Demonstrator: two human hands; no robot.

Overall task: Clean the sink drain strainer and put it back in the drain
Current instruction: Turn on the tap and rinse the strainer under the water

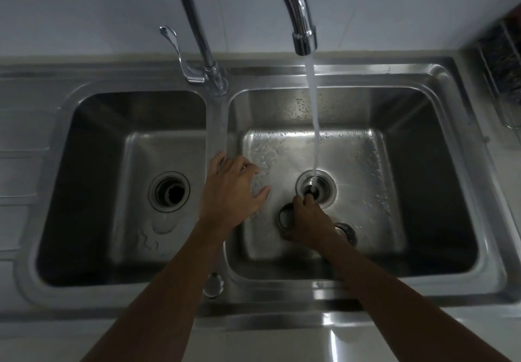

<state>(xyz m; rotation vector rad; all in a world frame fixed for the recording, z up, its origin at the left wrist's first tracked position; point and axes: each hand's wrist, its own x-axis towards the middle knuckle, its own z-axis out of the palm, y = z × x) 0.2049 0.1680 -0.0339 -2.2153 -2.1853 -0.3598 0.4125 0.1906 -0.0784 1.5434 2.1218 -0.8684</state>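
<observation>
- Head view: a steel sink [462, 164] with 2 basins fills the frame, and a faucet [301, 23] runs a thin stream of water [315, 125] straight into the right basin's drain [316, 189].
- The right hand [307, 223] is low in the right basin, fingers curled around a round metal strainer [284, 215] at the near-left edge of the drain; its fingertips [308, 197] reach the drain rim where the water lands. Only the strainer's left rim shows past the hand.
- A 2nd round metal piece [347, 230] lies on the basin floor just right of that wrist; what it is cannot be told.
- The left hand [234, 189] is spread, fingers loose and holding nothing, over the divider [217, 136] between the basins, with its fingertips near the divider's ridge; whether they touch it is not clear.
- The left basin's drain [169, 191] is open and dark, with a small wet trail on the floor below it.
- A lever handle [177, 54] stands at the faucet base, and a wire rack [501, 80] sits on the counter at the right edge.
</observation>
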